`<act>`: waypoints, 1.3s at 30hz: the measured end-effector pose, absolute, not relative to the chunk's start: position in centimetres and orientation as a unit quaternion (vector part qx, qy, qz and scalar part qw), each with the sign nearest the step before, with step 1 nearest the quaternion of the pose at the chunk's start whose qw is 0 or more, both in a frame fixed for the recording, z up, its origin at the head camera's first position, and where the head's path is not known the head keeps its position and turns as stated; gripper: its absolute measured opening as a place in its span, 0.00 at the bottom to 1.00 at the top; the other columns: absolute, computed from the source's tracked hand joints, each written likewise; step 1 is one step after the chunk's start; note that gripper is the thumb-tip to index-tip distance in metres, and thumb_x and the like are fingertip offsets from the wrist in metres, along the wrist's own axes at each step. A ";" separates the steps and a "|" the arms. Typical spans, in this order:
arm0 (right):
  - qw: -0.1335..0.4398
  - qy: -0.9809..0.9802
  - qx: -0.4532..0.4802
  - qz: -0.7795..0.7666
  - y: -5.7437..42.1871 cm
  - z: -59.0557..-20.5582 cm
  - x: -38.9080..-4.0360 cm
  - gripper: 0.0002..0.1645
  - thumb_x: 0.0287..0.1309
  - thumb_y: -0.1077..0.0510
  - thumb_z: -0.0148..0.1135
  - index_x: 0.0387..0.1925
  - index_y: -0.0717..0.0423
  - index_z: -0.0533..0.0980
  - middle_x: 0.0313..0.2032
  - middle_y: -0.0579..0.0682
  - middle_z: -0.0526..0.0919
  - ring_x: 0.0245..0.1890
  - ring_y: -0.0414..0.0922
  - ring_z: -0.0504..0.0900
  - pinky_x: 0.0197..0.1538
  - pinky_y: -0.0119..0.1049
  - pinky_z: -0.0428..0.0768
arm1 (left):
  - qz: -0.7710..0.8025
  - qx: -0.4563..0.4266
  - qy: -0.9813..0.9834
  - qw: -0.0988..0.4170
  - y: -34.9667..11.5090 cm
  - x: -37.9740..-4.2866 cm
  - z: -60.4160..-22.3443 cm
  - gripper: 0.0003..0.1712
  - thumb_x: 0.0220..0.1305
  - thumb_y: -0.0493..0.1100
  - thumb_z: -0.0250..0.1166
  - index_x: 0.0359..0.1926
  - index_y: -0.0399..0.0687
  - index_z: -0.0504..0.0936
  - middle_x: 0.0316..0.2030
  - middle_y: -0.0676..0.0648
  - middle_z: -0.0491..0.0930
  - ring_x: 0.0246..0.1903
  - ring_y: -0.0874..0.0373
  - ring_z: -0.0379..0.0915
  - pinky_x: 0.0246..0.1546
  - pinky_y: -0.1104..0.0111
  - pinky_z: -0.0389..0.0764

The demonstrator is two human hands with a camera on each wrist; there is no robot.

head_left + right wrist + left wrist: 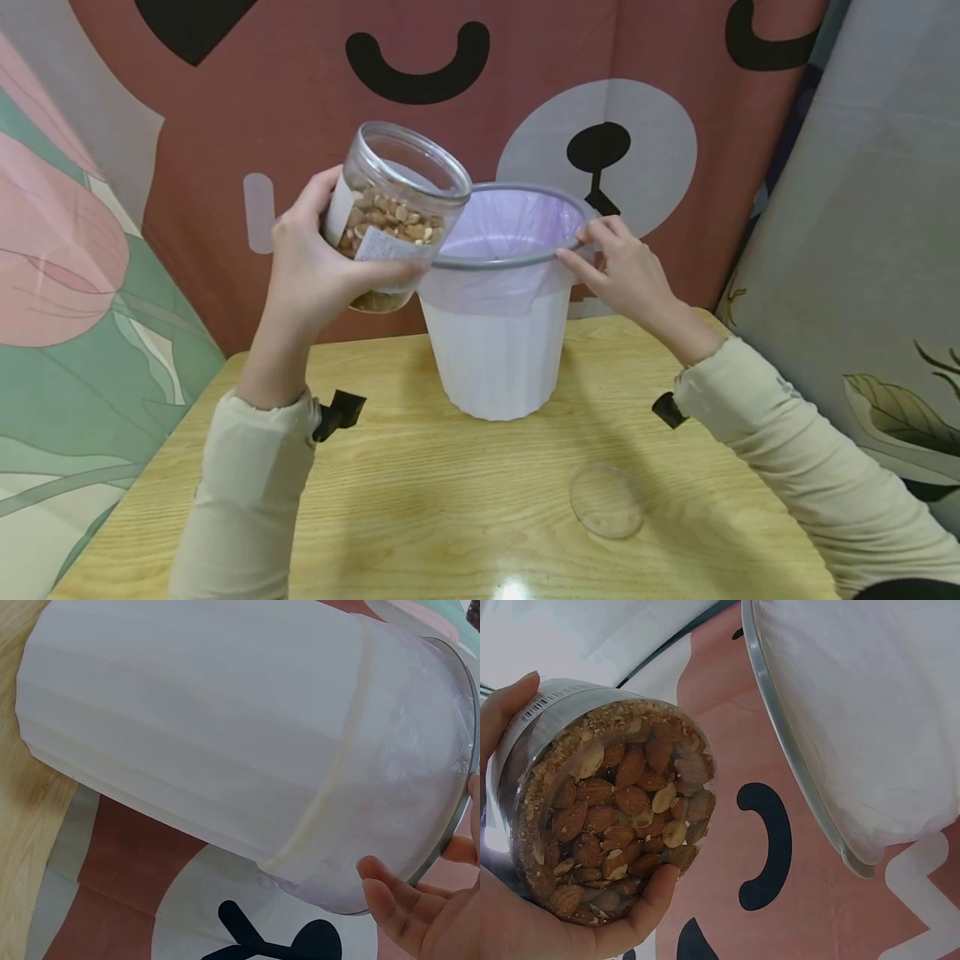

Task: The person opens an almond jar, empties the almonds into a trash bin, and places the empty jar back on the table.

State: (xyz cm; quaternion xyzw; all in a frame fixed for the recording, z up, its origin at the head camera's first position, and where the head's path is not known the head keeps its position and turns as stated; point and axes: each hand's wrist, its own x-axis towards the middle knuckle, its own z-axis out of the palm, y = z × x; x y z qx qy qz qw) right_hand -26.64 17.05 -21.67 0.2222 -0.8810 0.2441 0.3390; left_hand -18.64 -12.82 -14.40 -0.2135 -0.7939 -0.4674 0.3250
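Note:
My left hand (300, 267) grips a clear plastic jar (555, 705) round its side, tilted with its lidless mouth leaning toward the bin. Almonds and other nuts (393, 217) fill part of it, with fine crumbs around the bottom in the left wrist view. A white trash bin (495, 358) stands upright on the table, its grey rim (487, 264) holding a thin purple bag (517, 221) that folds over the outside. At the rim's right side, my right hand (633, 271) holds the edge between thumb and fingers. The jar's mouth is beside the rim's left side.
A round transparent lid (606, 502) lies flat on the wooden table (420, 500), in front and to the right of the bin. Behind the table hangs a printed cloth (300, 83), with further patterned cloths on both sides.

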 end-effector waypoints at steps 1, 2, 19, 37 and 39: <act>0.339 -0.881 0.222 0.244 17.0 -21.7 -26.6 0.20 0.58 0.47 0.55 0.40 0.59 0.70 0.47 0.58 0.69 0.28 0.46 0.73 0.24 0.39 0.70 | -0.466 -0.211 -0.796 0.324 -12.8 -18.7 -14.2 0.45 0.28 0.41 0.78 0.55 0.50 0.70 0.41 0.51 0.75 0.38 0.60 0.66 0.37 0.68 0.69; 0.339 -0.881 0.222 0.244 17.0 -21.7 -26.6 0.20 0.58 0.47 0.55 0.40 0.59 0.70 0.47 0.58 0.69 0.28 0.46 0.73 0.24 0.39 0.70 | -0.466 -0.209 -0.797 0.323 -12.7 -18.8 -14.1 0.45 0.28 0.41 0.78 0.55 0.50 0.70 0.41 0.51 0.75 0.38 0.60 0.66 0.36 0.68 0.69; 0.335 -0.881 0.224 0.249 17.0 -21.5 -26.5 0.20 0.58 0.47 0.55 0.41 0.60 0.70 0.47 0.59 0.69 0.29 0.49 0.73 0.25 0.39 0.71 | -0.408 -0.172 -0.838 0.320 -12.4 -20.6 -11.6 0.47 0.29 0.48 0.77 0.56 0.50 0.68 0.41 0.51 0.73 0.37 0.60 0.67 0.34 0.69 0.70; 0.334 -0.881 0.222 0.251 17.2 -21.6 -26.6 0.20 0.59 0.48 0.54 0.40 0.61 0.70 0.46 0.59 0.69 0.29 0.49 0.73 0.25 0.39 0.71 | -0.346 -0.169 -0.879 0.282 -11.8 -23.0 -10.3 0.48 0.31 0.54 0.75 0.58 0.52 0.66 0.43 0.49 0.72 0.38 0.58 0.66 0.34 0.67 0.70; 0.333 -0.882 0.221 0.251 17.1 -21.7 -26.6 0.20 0.59 0.48 0.54 0.40 0.61 0.70 0.46 0.59 0.69 0.29 0.49 0.73 0.25 0.39 0.71 | -0.333 -0.178 -0.881 0.284 -11.7 -23.3 -10.4 0.48 0.30 0.54 0.75 0.58 0.52 0.66 0.42 0.50 0.73 0.38 0.58 0.66 0.33 0.67 0.70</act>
